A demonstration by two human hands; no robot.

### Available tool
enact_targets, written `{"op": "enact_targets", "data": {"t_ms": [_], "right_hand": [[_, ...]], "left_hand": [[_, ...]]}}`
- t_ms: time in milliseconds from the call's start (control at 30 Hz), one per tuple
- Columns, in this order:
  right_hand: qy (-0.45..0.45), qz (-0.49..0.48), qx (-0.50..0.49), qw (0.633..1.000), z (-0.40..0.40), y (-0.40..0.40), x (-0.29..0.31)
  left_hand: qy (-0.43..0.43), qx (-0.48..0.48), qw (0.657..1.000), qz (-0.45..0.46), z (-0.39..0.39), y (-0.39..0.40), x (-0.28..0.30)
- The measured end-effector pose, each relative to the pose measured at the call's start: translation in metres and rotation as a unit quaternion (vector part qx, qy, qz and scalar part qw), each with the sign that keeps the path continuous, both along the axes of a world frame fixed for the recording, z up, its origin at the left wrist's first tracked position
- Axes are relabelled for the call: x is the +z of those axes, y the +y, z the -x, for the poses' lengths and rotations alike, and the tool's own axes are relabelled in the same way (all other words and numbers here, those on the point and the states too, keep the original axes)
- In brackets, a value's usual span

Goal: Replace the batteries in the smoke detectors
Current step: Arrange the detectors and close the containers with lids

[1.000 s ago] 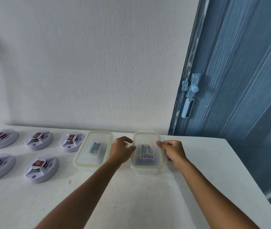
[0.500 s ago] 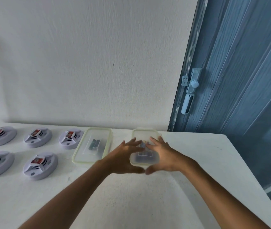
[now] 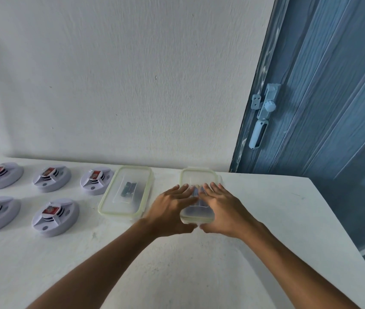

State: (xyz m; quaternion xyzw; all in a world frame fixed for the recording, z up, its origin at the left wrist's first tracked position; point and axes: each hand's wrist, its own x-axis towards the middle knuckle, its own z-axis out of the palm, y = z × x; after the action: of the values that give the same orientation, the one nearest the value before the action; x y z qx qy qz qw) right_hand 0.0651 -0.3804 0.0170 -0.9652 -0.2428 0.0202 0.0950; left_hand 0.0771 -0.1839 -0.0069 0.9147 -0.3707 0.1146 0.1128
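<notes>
Several white smoke detectors [image 3: 54,217] with red-labelled batteries on top lie in two rows at the left of the white table [image 3: 177,270]. Two clear lidded containers stand side by side. The left container [image 3: 108,205] holds dark batteries [image 3: 129,188]. My left hand [image 3: 170,210] and my right hand [image 3: 224,208] both lie on the lid of the right container [image 3: 197,177]. Their fingers are straight and flat on the lid, and both thumbs are at its near end. The batteries inside it are mostly hidden by my fingers.
A white wall rises behind the table. A blue door [image 3: 333,108] with a pale bolt latch [image 3: 264,112] stands at the right, past the table's right edge.
Both hands left the right container's side clips and came together over its lid, thumbs at the near end. The view shifted slightly. The detectors and the left container stayed put.
</notes>
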Motion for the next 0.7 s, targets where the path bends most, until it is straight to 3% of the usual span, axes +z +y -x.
{"op": "enact_targets", "data": {"t_ms": [133, 300, 400, 567, 700], "right_hand": [[-0.015, 0.001, 0.005, 1.0, 0.0, -0.001, -0.002], [0.045, -0.066, -0.025, 0.997, -0.014, -0.013, 0.013], [0.047, -0.064, -0.054, 0.995, -0.02, -0.019, 0.006], [-0.014, -0.057, -0.086, 0.995, -0.007, -0.023, -0.002], [-0.03, -0.055, -0.093, 0.994, 0.011, -0.02, 0.0]], "left_hand": [[0.015, 0.005, 1.0, -0.003, 0.0, 0.001, -0.002], [0.096, 0.022, 0.994, -0.049, -0.001, 0.001, 0.012], [0.094, 0.043, 0.989, -0.106, -0.003, 0.004, 0.03], [0.103, 0.135, 0.975, -0.144, 0.003, -0.004, 0.041], [0.143, 0.138, 0.968, -0.154, 0.005, -0.006, 0.039]]}}
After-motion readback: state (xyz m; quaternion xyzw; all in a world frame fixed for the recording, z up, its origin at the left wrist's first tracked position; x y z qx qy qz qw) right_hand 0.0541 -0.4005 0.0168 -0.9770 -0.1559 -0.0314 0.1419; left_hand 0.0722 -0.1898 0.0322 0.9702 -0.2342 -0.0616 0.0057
